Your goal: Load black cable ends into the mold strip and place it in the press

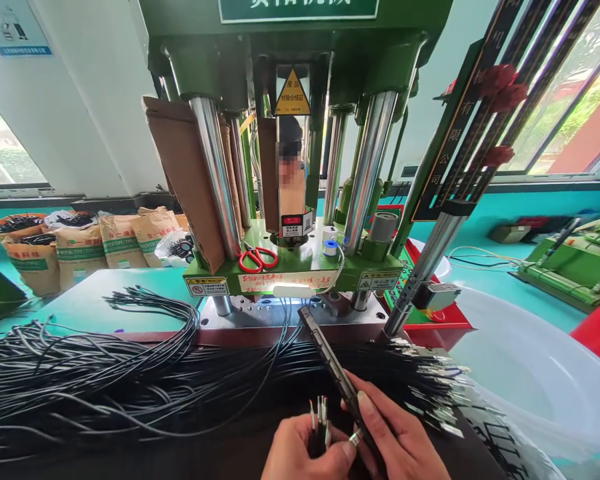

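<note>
My left hand is at the bottom centre, fingers closed round a small bunch of black cables whose metal connector ends stick upward. My right hand is beside it, gripping a long black bar-shaped fixture that slants up toward the machine. The thumb and a finger of the two hands meet at one metal connector held against the bar's lower end. Black cables lie in a thick spread across the bench under both hands.
A green vertical press with chrome columns stands just behind, red scissors on its base plate. Brown sacks sit at the far left. A large clear plastic bag lies at the right, beside finished cable ends.
</note>
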A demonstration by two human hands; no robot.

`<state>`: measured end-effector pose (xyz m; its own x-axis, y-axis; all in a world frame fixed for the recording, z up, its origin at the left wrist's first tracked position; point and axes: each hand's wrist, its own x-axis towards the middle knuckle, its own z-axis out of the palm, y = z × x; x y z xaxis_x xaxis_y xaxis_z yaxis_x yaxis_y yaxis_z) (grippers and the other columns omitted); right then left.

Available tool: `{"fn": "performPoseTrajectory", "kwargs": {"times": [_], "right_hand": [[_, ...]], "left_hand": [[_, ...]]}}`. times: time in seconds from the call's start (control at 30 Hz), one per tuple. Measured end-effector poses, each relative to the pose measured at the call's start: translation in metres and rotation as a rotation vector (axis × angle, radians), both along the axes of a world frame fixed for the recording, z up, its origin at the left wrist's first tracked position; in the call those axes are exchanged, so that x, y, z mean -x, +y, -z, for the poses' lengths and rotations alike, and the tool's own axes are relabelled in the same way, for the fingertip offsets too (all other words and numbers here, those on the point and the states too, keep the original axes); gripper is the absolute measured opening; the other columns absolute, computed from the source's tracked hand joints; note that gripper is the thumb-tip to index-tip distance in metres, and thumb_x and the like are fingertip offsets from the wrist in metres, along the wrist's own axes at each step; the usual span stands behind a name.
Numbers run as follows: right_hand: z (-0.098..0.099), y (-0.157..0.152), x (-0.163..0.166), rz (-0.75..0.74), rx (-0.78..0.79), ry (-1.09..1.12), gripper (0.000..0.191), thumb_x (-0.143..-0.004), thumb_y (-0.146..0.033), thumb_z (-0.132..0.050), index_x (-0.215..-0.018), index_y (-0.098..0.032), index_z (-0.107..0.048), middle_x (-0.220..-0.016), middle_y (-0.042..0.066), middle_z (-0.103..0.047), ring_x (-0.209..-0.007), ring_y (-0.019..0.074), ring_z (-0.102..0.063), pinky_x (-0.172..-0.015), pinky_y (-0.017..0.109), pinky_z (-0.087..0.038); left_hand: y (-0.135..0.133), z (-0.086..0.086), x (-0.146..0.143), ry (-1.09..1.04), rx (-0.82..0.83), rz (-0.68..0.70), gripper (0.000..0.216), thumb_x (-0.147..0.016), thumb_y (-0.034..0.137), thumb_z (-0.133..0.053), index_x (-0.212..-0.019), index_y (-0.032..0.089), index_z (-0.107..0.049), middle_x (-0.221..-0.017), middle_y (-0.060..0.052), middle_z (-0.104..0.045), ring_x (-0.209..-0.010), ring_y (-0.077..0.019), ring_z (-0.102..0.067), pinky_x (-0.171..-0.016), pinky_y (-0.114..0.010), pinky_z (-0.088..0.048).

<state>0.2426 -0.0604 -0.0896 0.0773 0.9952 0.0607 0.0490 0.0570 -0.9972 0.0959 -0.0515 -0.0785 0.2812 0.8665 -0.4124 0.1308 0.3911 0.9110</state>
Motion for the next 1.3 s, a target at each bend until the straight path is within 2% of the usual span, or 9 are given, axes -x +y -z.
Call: {"fn": "performPoseTrajectory", "kwargs": {"times": [0.07, 0.3, 0.5, 0.6, 0.7, 0.77, 0.93, 1.07, 1.3], "right_hand": [[-0.001, 0.001, -0.002, -0.032, -0.030, -0.043, 0.042, -0.089, -0.047, -0.054, -0.124, -0.027, -0.064, -0.109, 0.007, -0.069, -0.098, 0.0233, -0.064, -0.090, 0.031, -0.051], [0.002, -0.002, -0.002, -0.063, -0.075, -0.114, 0.040, -0.092, -0.044, -0.050, -0.127, -0.029, -0.060, -0.112, 0.007, -0.068, -0.102, 0.0239, -0.062, -0.084, 0.027, -0.053], [0.004, -0.002, -0.001, -0.010, -0.093, -0.144, 0.042, -0.089, -0.048, -0.053, -0.124, -0.027, -0.064, -0.112, 0.007, -0.068, -0.103, 0.0245, -0.062, -0.088, 0.028, -0.052], [0.001, -0.005, -0.006, -0.015, 0.053, 0.002, 0.046, -0.085, -0.053, -0.056, -0.124, -0.029, -0.063, -0.109, 0.006, -0.069, -0.092, 0.0233, -0.065, -0.076, 0.027, -0.057], [-0.002, -0.010, -0.012, -0.017, 0.243, 0.156, 0.055, -0.082, -0.057, -0.059, -0.130, -0.031, -0.057, -0.105, 0.005, -0.070, -0.080, 0.0207, -0.067, -0.058, 0.023, -0.057], [-0.002, -0.012, -0.014, -0.023, 0.252, 0.162, 0.053, -0.081, -0.056, -0.061, -0.128, -0.030, -0.059, -0.105, 0.005, -0.070, -0.086, 0.0217, -0.067, -0.063, 0.024, -0.058], [-0.006, -0.011, -0.011, -0.029, 0.099, 0.045, 0.047, -0.084, -0.054, -0.057, -0.119, -0.025, -0.067, -0.108, 0.008, -0.070, -0.100, 0.0274, -0.063, -0.088, 0.036, -0.053], [-0.007, -0.009, -0.010, -0.057, 0.055, -0.008, 0.045, -0.087, -0.052, -0.055, -0.121, -0.025, -0.066, -0.107, 0.008, -0.070, -0.100, 0.0269, -0.063, -0.092, 0.037, -0.050], [-0.003, -0.007, -0.012, -0.132, 0.034, -0.023, 0.044, -0.091, -0.050, -0.049, -0.125, -0.026, -0.063, -0.109, 0.007, -0.069, -0.101, 0.0249, -0.061, -0.093, 0.035, -0.048]], "left_hand": [[0.000, 0.000, 0.000, -0.007, -0.004, -0.003, 0.031, -0.068, 0.042, -0.071, -0.065, 0.012, -0.063, -0.048, -0.002, -0.055, -0.042, -0.0080, -0.045, -0.044, -0.020, -0.034], [0.000, 0.002, -0.002, -0.031, 0.009, -0.012, 0.033, -0.066, 0.045, -0.072, -0.063, 0.014, -0.060, -0.048, -0.001, -0.054, -0.041, -0.0081, -0.044, -0.041, -0.020, -0.033], [0.001, 0.002, -0.001, -0.102, 0.029, 0.006, 0.042, -0.063, 0.053, -0.074, -0.064, 0.014, -0.058, -0.048, 0.000, -0.054, -0.038, -0.0079, -0.045, -0.040, -0.020, -0.032], [0.002, 0.003, 0.008, -0.236, 0.081, 0.005, 0.049, -0.058, 0.056, -0.078, -0.072, 0.013, -0.058, -0.054, -0.001, -0.057, -0.041, -0.0090, -0.050, -0.043, -0.021, -0.036], [0.003, 0.004, 0.018, -0.357, 0.161, 0.026, 0.058, -0.055, 0.054, -0.081, -0.092, 0.014, -0.060, -0.057, 0.001, -0.058, -0.047, -0.0102, -0.054, -0.048, -0.021, -0.040], [0.004, 0.004, 0.020, -0.350, 0.143, 0.037, 0.063, -0.057, 0.052, -0.081, -0.101, 0.013, -0.060, -0.060, 0.001, -0.059, -0.048, -0.0093, -0.054, -0.049, -0.020, -0.040], [0.005, 0.004, 0.008, -0.312, 0.011, 0.039, 0.048, -0.060, 0.051, -0.080, -0.084, 0.013, -0.062, -0.069, -0.002, -0.061, -0.044, -0.0064, -0.050, -0.044, -0.020, -0.038], [0.006, 0.001, 0.000, -0.258, 0.054, 0.022, 0.048, -0.055, 0.054, -0.081, -0.069, 0.014, -0.057, -0.053, 0.002, -0.053, -0.039, -0.0065, -0.046, -0.041, -0.020, -0.034], [0.006, -0.003, -0.002, -0.162, 0.101, 0.021, 0.040, -0.057, 0.048, -0.079, -0.063, 0.014, -0.057, -0.048, 0.001, -0.053, -0.037, -0.0060, -0.041, -0.038, -0.020, -0.027]]}}
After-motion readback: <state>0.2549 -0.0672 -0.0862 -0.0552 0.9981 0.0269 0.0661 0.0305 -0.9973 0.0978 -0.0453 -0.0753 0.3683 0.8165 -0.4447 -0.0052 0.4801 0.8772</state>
